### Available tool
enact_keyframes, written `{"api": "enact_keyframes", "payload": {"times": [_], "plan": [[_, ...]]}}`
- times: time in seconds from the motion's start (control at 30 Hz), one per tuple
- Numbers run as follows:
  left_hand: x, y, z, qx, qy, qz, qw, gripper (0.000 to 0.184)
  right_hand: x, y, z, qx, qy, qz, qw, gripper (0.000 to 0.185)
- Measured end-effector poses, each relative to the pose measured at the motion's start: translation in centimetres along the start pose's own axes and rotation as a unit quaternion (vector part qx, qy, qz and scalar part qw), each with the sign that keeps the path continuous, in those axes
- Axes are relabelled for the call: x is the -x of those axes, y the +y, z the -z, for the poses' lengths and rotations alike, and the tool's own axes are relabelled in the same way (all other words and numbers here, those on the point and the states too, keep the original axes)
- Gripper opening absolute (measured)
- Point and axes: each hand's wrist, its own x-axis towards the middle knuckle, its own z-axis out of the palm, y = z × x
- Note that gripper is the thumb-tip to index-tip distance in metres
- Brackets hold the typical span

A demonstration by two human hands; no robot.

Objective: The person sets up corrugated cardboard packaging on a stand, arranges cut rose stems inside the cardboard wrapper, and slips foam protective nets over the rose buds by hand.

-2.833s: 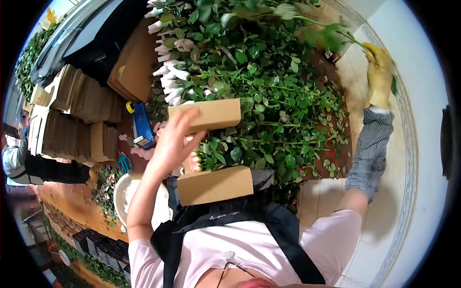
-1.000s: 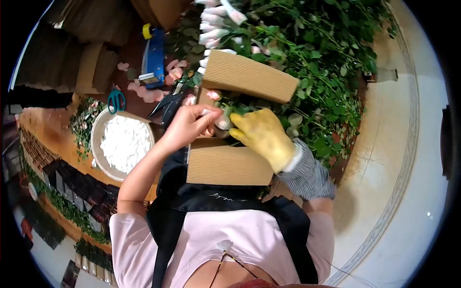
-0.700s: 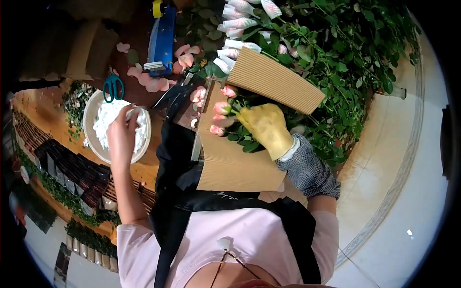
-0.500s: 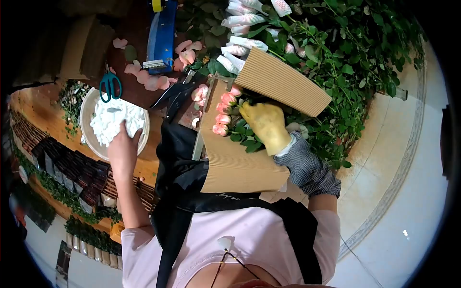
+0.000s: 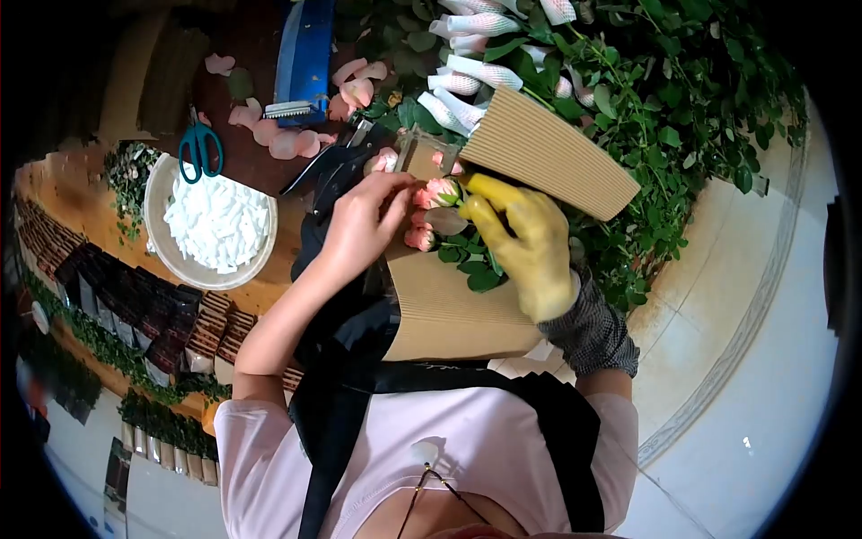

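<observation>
My left hand (image 5: 359, 229), bare, is beside a pink rose (image 5: 438, 192), its thumb and fingers pinched together at the bloom's left side. Whatever lies between those fingertips is too small to make out. From the other side my right hand (image 5: 525, 238), in a yellow glove, grips that rose just below its head with thumb and forefinger. Another pink rose (image 5: 419, 237) lies just below, with green leaves (image 5: 476, 269) by it. Under the flowers is a sheet of corrugated cardboard (image 5: 467, 314), partly hidden by my hands.
A round basin (image 5: 154, 225) of white pieces (image 5: 220, 225) stands at left, teal-handled scissors (image 5: 199, 153) at its rim. Loose petals (image 5: 285, 142) lie near a blue tool (image 5: 303, 63). Folded cardboard (image 5: 552, 153), white-sleeved roses (image 5: 471, 67) and dense foliage (image 5: 646, 108) fill the right.
My left hand has left the basin of white pieces and moved right to the rose. My right hand has turned and lifted one rose slightly, its fingers now showing around the stem.
</observation>
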Motion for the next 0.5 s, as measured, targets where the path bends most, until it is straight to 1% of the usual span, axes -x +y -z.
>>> {"api": "enact_keyframes", "payload": {"times": [0.03, 0.07, 0.1, 0.13, 0.17, 0.2, 0.23, 0.27, 0.3, 0.33, 0.37, 0.4, 0.43, 0.47, 0.5], "plan": [[-0.5, 0.3, -0.2, 0.016, -0.005, -0.001, 1.0, 0.016, 0.0, -0.2, 0.4, 0.025, -0.011, 0.021, 0.999, 0.02], [-0.7, 0.5, -0.3, -0.004, -0.017, -0.016, 1.0, 0.021, 0.2, -0.4, 0.6, 0.051, -0.023, 0.039, 0.998, 0.021], [-0.9, 0.5, -0.8, -0.019, -0.01, -0.042, 0.999, 0.027, 0.4, -0.4, 0.1, 0.093, -0.028, 0.022, 0.995, 0.02], [-1.0, 0.4, -1.1, -0.033, -0.004, -0.069, 0.997, 0.032, 0.6, 0.4, -0.5, 0.093, -0.029, 0.022, 0.995, 0.02], [-1.2, 0.6, -1.0, -0.044, -0.054, -0.073, 0.995, 0.049, 1.0, 1.5, -1.4, 0.149, -0.093, 0.019, 0.984, 0.018], [-1.1, 0.5, -1.1, -0.042, -0.059, -0.074, 0.995, 0.049, 1.6, 2.5, -2.3, 0.205, -0.156, 0.015, 0.966, 0.018], [-1.2, 0.4, -1.3, -0.069, -0.069, -0.098, 0.99, 0.056, 2.1, 3.6, -3.5, 0.215, -0.181, 0.022, 0.959, 0.017], [-1.2, 0.4, -1.4, -0.095, -0.075, -0.121, 0.985, 0.064, 1.9, 4.0, -3.8, 0.216, -0.182, 0.023, 0.959, 0.017], [-1.0, 0.5, -1.4, -0.065, -0.072, -0.085, 0.992, 0.069, 1.8, 4.3, -4.1, 0.176, -0.142, 0.06, 0.972, 0.017], [-1.0, 0.5, -1.3, -0.064, -0.071, -0.082, 0.992, 0.069, 1.8, 4.4, -4.2, 0.134, -0.101, 0.096, 0.981, 0.017], [-1.1, 0.7, -1.1, 0.003, -0.095, -0.066, 0.993, 0.068, 1.5, 3.7, -3.1, 0.104, -0.113, 0.071, 0.986, 0.019], [-1.2, 1.0, -1.0, 0.071, -0.119, -0.051, 0.989, 0.067, 1.9, 4.0, -3.0, 0.106, -0.115, 0.068, 0.985, 0.019], [-1.4, 1.8, -1.1, 0.058, -0.097, -0.106, 0.988, 0.057, 2.4, 4.6, -2.9, 0.094, -0.096, 0.076, 0.988, 0.021], [-1.7, 2.1, -1.1, 0.06, -0.097, -0.108, 0.988, 0.057, 2.7, 5.0, -2.7, 0.082, -0.076, 0.086, 0.99, 0.023], [-1.9, 2.4, -1.1, 0.042, -0.107, -0.133, 0.984, 0.047, 3.2, 5.0, -2.3, 0.076, -0.089, 0.084, 0.99, 0.027]]}}
